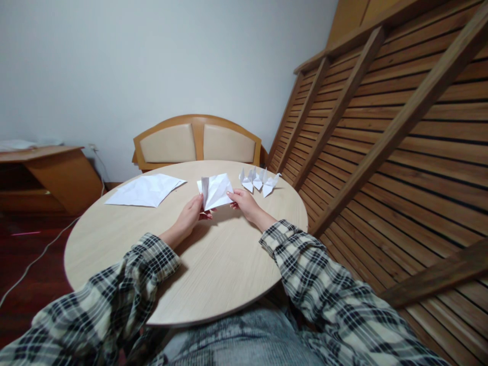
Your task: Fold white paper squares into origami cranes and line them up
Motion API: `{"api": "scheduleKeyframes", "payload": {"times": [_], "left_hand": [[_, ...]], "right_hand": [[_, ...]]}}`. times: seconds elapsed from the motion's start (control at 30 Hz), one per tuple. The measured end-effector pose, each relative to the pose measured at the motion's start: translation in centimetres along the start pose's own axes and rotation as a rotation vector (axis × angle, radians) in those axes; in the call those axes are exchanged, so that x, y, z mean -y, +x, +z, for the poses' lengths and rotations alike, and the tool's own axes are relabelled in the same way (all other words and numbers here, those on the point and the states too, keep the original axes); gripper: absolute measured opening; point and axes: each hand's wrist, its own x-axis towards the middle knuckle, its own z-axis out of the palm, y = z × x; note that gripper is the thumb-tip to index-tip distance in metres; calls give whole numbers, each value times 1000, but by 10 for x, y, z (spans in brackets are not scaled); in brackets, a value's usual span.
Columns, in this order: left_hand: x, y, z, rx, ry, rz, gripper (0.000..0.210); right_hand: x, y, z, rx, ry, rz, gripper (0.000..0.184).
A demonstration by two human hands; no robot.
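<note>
"Folded paper (pixel 219 190) is where?"
"Above the tabletop (pixel 213 269), pinched at opposite sides by left hand (pixel 190 211) and right hand (pixel 244 201)."
"Why so?"
"Probably to keep it steady and spread."

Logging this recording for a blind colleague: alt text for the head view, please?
The left hand and right hand hold creased white paper over a pale table. On it, three folded paper figures sit at the right and more white paper lies at the left.
</note>
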Motion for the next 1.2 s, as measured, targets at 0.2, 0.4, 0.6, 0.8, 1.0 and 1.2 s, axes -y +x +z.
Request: {"api": "scheduleKeyframes", "payload": {"times": [0.2,0.4,0.6,0.8,1.0,1.2], "left_hand": [[0,2,-2,10,16,10,28],[1,3,-1,46,11,22,23],[4,3,-1,50,-26,25,34],[14,9,-2,25,-89,-27,39],[9,7,0,57,-177,-79,45],[11,8,-2,21,-192,-73,42]], "right_hand": [[-2,2,-2,-31,8,1,26],[-2,2,-2,-56,26,22,31],[1,-2,1,-27,31,44,25],[0,-3,1,77,0,-14,20],[0,-4,0,44,-19,-113,53],[2,-6,1,139,-55,-85,51]]}}
